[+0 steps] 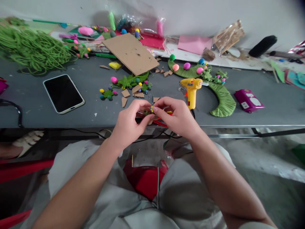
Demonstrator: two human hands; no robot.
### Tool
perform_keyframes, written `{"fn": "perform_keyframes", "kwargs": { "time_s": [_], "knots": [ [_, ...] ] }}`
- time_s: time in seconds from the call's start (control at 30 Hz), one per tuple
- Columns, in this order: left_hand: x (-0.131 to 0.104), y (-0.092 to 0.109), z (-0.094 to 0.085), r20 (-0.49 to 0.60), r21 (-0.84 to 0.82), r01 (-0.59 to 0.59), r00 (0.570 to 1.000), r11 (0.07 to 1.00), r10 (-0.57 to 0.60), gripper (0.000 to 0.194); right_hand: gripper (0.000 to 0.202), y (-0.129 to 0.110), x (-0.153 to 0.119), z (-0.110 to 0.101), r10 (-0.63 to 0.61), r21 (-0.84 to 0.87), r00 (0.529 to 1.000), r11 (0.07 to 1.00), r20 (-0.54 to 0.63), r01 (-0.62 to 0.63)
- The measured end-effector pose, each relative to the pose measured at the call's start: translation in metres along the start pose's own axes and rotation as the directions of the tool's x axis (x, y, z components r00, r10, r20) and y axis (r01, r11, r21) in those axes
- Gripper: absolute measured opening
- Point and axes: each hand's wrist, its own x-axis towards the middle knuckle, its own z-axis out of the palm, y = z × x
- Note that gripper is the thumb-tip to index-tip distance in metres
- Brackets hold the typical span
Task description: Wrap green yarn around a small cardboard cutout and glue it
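My left hand and my right hand meet at the table's front edge, fingertips pinched together. Between them shows a small yellow piece, mostly covered by the fingers. Under my right hand lies a red-handled tool, its working end hidden. Just beyond the hands are cut cardboard pieces and green leafy shapes with coloured pompoms. To the right, a yellow hot glue gun rests beside a green yarn-wrapped crescent that carries pompoms along its far part.
A phone and a heap of green yarn occupy the left. Behind lies a cardboard sheet. On the right is a purple packet. Black cables hang below the table edge. Another person's foot shows at lower left.
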Motion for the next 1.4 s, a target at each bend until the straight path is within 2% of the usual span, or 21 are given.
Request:
{"fn": "perform_keyframes", "kwargs": {
  "time_s": [0.1, 0.17, 0.23, 0.37, 0.5, 0.7, 0.87, 1.07, 1.2, 1.4],
  "knots": [
    [0.000, 0.000, -0.001, -0.011, 0.013, 0.033, 0.999, 0.999, -0.033, 0.030, 0.009, -0.007, -0.003, 0.002, -0.168, -0.213, 0.986, 0.964, -0.017, 0.161],
    [0.001, 0.000, -0.002, -0.006, 0.009, 0.040, 0.999, 0.999, -0.040, 0.031, 0.012, -0.011, -0.006, 0.004, -0.281, -0.354, 0.959, 0.895, 0.026, 0.272],
    [0.001, 0.000, -0.004, 0.012, 0.002, 0.020, 1.000, 1.000, -0.020, 0.030, 0.014, -0.013, -0.009, 0.005, -0.335, -0.429, 0.940, 0.841, 0.066, 0.330],
    [0.003, 0.002, -0.006, -0.018, 0.025, -0.016, 1.000, 1.000, 0.016, 0.018, 0.015, -0.010, -0.012, 0.005, -0.315, -0.412, 0.949, 0.862, 0.024, 0.296],
    [0.003, 0.007, -0.006, -0.100, 0.004, 0.040, 0.994, 0.999, -0.040, 0.014, 0.015, -0.007, -0.012, 0.002, -0.287, -0.381, 0.958, 0.886, -0.005, 0.264],
    [0.004, 0.010, -0.006, -0.132, -0.042, 0.095, 0.986, 0.995, -0.100, 0.011, 0.012, -0.009, -0.011, -0.006, -0.278, -0.410, 0.956, 0.864, 0.095, 0.292],
    [0.004, 0.008, -0.006, -0.137, -0.115, 0.120, 0.981, 0.986, -0.135, 0.009, 0.018, -0.010, -0.011, -0.011, -0.231, -0.344, 0.963, 0.901, 0.136, 0.264],
    [0.006, 0.008, -0.009, -0.062, -0.175, 0.155, 0.984, 0.972, -0.168, 0.003, 0.017, -0.007, -0.009, -0.018, -0.147, -0.178, 0.976, 0.968, 0.158, 0.174],
    [0.008, 0.011, -0.012, 0.072, -0.255, 0.187, 0.982, 0.949, -0.175, 0.003, 0.013, -0.002, -0.007, -0.023, -0.108, -0.090, 0.976, 0.988, 0.190, 0.127],
    [0.007, 0.011, -0.013, 0.273, -0.224, 0.215, 0.950, 0.951, -0.151, 0.010, 0.013, 0.000, -0.006, -0.028, -0.052, -0.164, 0.972, 0.982, 0.230, 0.091]
  ]
}}
